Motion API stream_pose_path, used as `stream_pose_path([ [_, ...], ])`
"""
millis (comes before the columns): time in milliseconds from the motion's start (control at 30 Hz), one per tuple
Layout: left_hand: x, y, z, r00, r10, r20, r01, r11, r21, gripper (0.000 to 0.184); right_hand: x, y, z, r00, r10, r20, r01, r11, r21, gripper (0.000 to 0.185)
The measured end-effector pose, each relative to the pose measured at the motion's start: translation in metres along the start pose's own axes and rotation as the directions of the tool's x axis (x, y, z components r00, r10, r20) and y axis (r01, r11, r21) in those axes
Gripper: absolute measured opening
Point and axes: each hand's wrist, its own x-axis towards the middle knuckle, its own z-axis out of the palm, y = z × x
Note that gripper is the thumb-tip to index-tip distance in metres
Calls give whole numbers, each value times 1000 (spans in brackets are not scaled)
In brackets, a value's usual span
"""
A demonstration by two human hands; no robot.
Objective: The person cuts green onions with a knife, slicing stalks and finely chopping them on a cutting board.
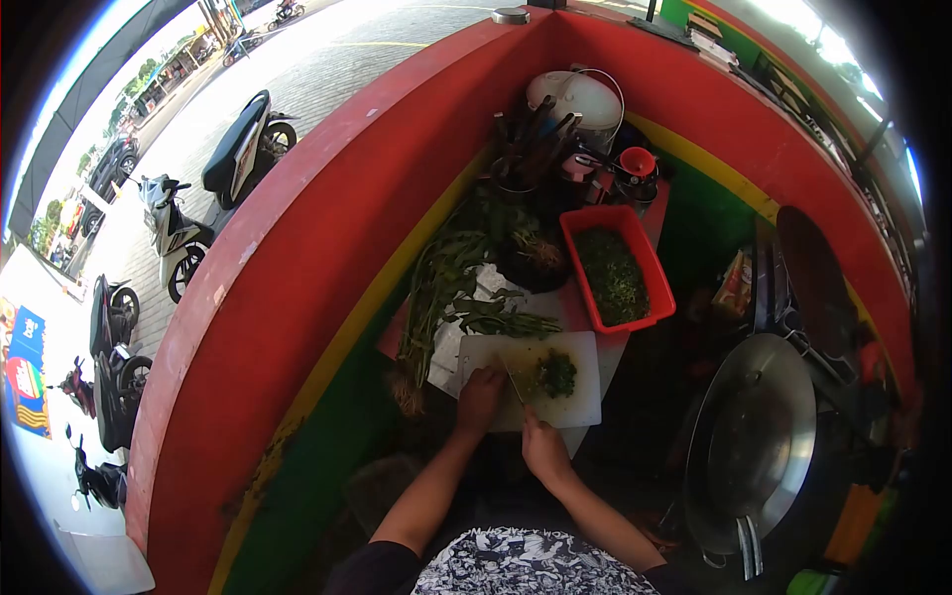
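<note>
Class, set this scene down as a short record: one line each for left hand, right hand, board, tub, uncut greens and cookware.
Left hand: on the cutting board, left of the blade; what it holds is unclear
Right hand: closed in a grip on a knife
Cutting board: white, bearing a small pile of chopped greens
Red tub: beyond the board, holding cut greenery
Long-stemmed greens: uncut, beyond and left of the board
Wok: large, metal, at right
</note>
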Motion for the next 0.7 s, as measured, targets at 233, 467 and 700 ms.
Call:
stream_pose_path([
  [233, 1, 3, -1, 998, -52, 18, 53, 998, -28, 32, 28, 10, 17, 999, -27, -37, 25, 999, -41, 41],
  [467, -1, -3, 0, 997, -53, -56, 49, 997, -66, 27, 1, 2, 13, 999, -19, -29, 19, 1000, 9, 42],
  [700, -1, -2, -2, 996, -88, -13, 88, 996, -26, 32, 23, 15, 32, 989, -104, -102, 96, 992, -82, 41],
])
